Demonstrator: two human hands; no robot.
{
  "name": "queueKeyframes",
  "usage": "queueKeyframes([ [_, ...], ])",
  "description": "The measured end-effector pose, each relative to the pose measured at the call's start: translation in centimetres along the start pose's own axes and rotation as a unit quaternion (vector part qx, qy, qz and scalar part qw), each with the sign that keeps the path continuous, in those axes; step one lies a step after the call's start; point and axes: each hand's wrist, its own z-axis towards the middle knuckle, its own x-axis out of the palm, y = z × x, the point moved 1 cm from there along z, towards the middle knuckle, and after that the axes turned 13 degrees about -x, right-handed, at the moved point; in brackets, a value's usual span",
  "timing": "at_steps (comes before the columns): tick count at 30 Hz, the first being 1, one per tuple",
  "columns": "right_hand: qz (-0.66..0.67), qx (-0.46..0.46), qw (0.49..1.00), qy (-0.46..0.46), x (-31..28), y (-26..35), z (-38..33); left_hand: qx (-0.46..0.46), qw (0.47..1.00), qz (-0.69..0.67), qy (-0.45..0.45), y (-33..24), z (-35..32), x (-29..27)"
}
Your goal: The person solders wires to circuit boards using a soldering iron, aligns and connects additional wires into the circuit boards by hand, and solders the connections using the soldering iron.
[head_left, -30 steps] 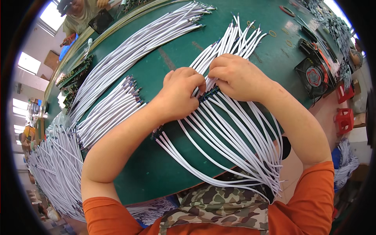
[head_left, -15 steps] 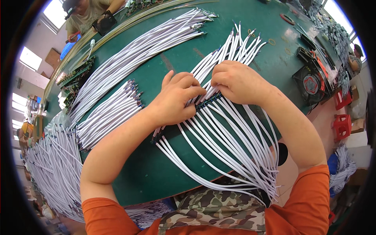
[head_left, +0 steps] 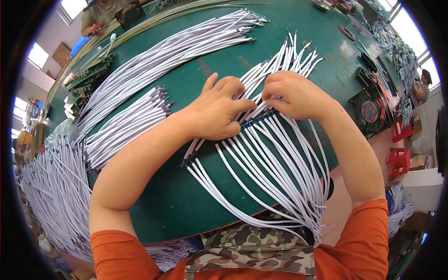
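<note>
Your left hand [head_left: 215, 111] and right hand [head_left: 293, 95] both pinch the row of white cables [head_left: 261, 154] at its dark connector strip [head_left: 257, 119], mid-bench [head_left: 196, 196] — lining-up looks in hand. Next likely calls for even, steady fingertip pressure — cable tails overhang the near edge.

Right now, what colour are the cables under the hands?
White cables, with dark connectors, on a green table; head view.

Two bare hands, left hand [head_left: 215, 111] and right hand [head_left: 295, 95], are pressing one row of white cables [head_left: 270, 158]; two more white cable bundles [head_left: 126, 123] are lying alongside.
</note>
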Motion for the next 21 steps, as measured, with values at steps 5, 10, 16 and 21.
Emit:
queueKeyframes([
  [5,0.018,-0.002,1.0,0.007,-0.5,0.1,-0.2,0.078,0.995,0.041,-0.053,0.7,0.3,-0.1],
  [10,0.01,-0.015,1.0,-0.005,-0.6,0.3,-0.2,0.169,0.98,0.09,-0.052,0.5,1.5,-1.3],
  [16,-0.015,-0.019,0.999,-0.023,0.0,-0.5,-0.7,0.146,0.983,0.114,-0.016,0.4,1.4,-1.3],
  [21,-0.055,-0.038,0.997,-0.022,0.0,-0.5,-0.2,0.091,0.99,0.104,-0.017,0.5,0.0,-0.8],
])
